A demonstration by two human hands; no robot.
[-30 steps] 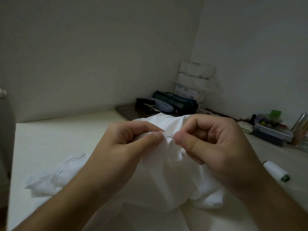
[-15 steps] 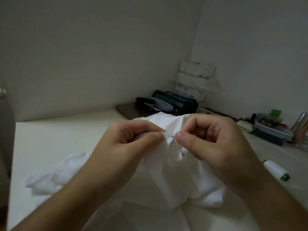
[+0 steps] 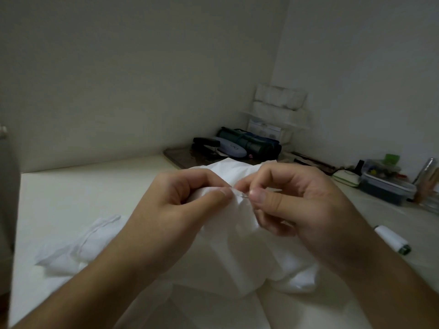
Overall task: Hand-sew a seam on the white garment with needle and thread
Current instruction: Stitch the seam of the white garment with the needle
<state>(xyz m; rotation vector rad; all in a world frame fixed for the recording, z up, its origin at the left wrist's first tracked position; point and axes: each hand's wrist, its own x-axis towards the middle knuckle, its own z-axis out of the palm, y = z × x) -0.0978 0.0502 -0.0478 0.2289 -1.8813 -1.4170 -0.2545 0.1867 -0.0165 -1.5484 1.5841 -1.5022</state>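
The white garment (image 3: 237, 252) is bunched up on the pale table in front of me, one part trailing to the left. My left hand (image 3: 175, 210) pinches a fold of its cloth between thumb and curled fingers. My right hand (image 3: 297, 205) pinches the thin needle (image 3: 244, 197) between thumb and forefinger; its dark tip shows between the two thumbs at the fold. I cannot make out the thread. A white thread spool (image 3: 392, 241) lies on the table to the right of my right wrist.
A dark tray (image 3: 175, 157) with a stapler and a dark rolled pouch (image 3: 249, 143) sits in the back corner under white stacked boxes (image 3: 280, 100). A lidded plastic box (image 3: 387, 186) of small items and a bottle stand at far right.
My right hand has shifted slightly right and up, opening a small gap to my left thumb so more of the needle shows. My left hand keeps its hold on the fold.
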